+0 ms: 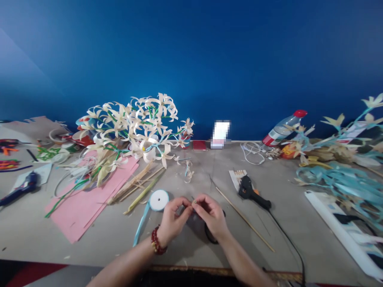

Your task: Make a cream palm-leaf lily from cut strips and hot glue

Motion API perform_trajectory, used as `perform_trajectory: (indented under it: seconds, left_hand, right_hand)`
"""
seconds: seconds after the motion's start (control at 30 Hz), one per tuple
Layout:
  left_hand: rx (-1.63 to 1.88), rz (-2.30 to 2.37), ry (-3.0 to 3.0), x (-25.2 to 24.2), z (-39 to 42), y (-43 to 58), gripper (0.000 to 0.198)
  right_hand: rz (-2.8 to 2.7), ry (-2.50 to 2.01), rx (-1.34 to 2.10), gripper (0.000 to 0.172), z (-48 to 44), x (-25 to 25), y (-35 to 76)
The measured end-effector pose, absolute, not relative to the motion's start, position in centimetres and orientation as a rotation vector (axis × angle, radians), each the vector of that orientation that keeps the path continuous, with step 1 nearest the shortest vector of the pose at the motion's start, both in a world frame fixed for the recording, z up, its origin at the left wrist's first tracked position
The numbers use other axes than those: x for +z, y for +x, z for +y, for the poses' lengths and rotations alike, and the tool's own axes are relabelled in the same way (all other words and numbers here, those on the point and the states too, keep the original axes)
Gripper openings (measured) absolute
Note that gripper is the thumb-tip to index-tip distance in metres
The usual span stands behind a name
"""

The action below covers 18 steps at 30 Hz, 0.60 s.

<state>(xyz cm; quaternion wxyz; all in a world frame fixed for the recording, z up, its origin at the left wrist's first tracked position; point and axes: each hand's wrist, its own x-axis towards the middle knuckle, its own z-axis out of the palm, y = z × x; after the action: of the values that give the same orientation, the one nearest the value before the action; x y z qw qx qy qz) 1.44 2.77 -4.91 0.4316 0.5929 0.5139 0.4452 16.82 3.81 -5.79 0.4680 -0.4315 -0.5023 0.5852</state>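
Pinching a tiny piece (pixel 194 201) (too small to identify) between the closely gathered fingertips of left hand (pixel 176 215) and right hand (pixel 212 215), apparently for fine control from both sides. Note ribbon roll (pixel 155 204) just left of the grip and, right of it past thin stick (pixel 245 219), glue gun (pixel 253 193), presumably set within easy reach.

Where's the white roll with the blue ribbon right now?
In the head view, the white roll lies on the table left of centre, just left of the left hand, between it and the pink sheets.
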Motion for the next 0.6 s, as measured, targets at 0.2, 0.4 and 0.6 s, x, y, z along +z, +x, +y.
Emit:
perform_trajectory:
  seconds: [0.2,0.4,0.6]
  left_hand:
    - [1.037,1.158,1.332,-5.2,3.3,1.3,0.019]
    - [0.893,0.834,0.911,-4.9,3.7,0.8,0.024]
    - [0.886,0.844,0.948,-4.8,3.7,0.9,0.023]
  right_hand:
    - [-1.251,-1.054,1.434,0.028,3.9,-5.3,17.1]
    - [-1.191,-0.997,1.638,0.031,3.9,-4.7,17.5]
    - [-1.212,-0.949,1.635,0.031,4.0,-4.3,17.7]
